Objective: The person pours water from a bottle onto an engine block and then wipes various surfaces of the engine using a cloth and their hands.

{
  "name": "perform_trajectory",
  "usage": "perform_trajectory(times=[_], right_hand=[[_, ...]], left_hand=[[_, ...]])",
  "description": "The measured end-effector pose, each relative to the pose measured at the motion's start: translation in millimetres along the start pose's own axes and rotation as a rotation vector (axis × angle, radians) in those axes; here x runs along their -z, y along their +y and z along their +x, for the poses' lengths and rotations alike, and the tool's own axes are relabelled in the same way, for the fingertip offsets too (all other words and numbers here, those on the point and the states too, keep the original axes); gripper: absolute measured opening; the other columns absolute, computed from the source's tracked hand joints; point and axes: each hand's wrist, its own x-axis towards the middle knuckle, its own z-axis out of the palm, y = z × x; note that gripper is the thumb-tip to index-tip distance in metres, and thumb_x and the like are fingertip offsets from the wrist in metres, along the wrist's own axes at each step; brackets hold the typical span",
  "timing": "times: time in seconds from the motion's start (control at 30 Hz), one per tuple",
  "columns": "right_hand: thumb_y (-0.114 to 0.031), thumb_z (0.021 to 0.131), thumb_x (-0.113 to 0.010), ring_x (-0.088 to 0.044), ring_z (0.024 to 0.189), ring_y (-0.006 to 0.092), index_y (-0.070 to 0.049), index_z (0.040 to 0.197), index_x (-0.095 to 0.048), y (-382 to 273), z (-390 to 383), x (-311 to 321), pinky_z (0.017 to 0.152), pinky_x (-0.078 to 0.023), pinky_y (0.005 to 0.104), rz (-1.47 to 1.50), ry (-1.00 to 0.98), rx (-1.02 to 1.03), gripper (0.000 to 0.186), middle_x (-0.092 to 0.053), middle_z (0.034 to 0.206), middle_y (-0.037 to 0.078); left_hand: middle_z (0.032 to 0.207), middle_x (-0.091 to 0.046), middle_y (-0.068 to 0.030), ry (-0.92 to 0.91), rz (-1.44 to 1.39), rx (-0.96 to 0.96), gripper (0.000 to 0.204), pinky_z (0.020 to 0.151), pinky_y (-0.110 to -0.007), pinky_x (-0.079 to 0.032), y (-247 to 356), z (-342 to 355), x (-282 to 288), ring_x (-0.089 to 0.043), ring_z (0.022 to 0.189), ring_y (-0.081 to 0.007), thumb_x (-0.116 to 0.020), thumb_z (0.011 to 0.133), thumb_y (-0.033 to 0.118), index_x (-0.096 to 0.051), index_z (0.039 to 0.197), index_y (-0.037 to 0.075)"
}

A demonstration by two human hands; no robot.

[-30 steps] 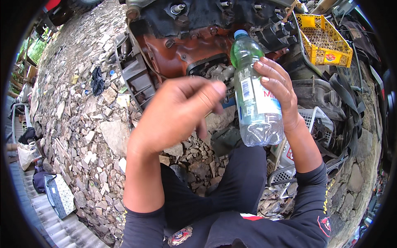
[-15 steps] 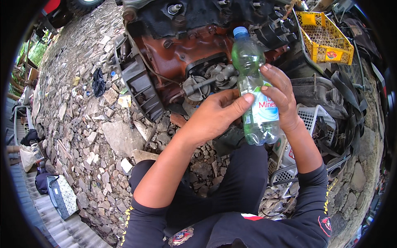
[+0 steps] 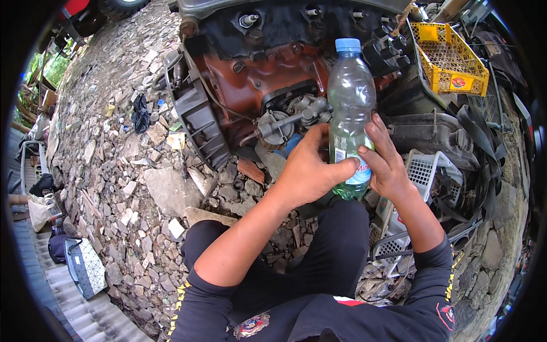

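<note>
A see-through plastic bottle with a blue cap stands nearly upright before me. My left hand grips its lower left side, the thumb across the label. From the other side my right hand has its fingers on the lower half. Green shows near the bottom; whether that is liquid or tinted plastic I cannot tell. Behind the bottle sits a large engine with a black top, a red-brown block and spark plugs. A round metal part with a pipe is fixed to its near side.
Broken stones cover the ground. On the right are a yellow crate, a black tank-like part, black straps and a white plastic basket. A patterned bag lies on corrugated sheeting at the left.
The bottle has shifted slightly right and stands straighter. Green that showed in its upper part now shows only low down. Both hands still hold it, and the view has moved a little.
</note>
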Motion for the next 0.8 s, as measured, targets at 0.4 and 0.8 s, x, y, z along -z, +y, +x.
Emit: perform_trajectory(times=[0.4, 0.8], right_hand=[[-0.014, 0.078, -0.075, -0.055, 0.111, 0.0219, 0.001, 0.142, -0.028, -68.4, 13.3, -26.3, 0.089, -0.044, 0.0331, 0.783, 0.246, -0.579, 0.082, -0.050, 0.131, 0.016], [-0.015, 0.081, -0.070, -0.053, 0.114, 0.0352, -0.004, 0.136, -0.041, -123.1, 77.2, -135.8, 0.096, -0.043, 0.0420, 0.893, -0.112, -0.416, 0.062, -0.054, 0.125, 0.017]], left_hand=[[0.117, -0.057, -0.0217, 0.040, 0.526, 0.059, 0.076, 0.092, -0.037, -0.047, 1.6, -69.4, 30.5, -0.059, 0.109, -0.0307, -0.077, 0.070, 0.022, -0.037, 0.128, -0.004], [0.123, -0.057, -0.0119, 0.117, 0.660, 0.224, 0.067, 0.100, -0.038, -0.042, 35.8, -139.3, 165.8, -0.054, 0.116, -0.0227, -0.076, 0.070, 0.012, -0.046, 0.129, 0.003]])
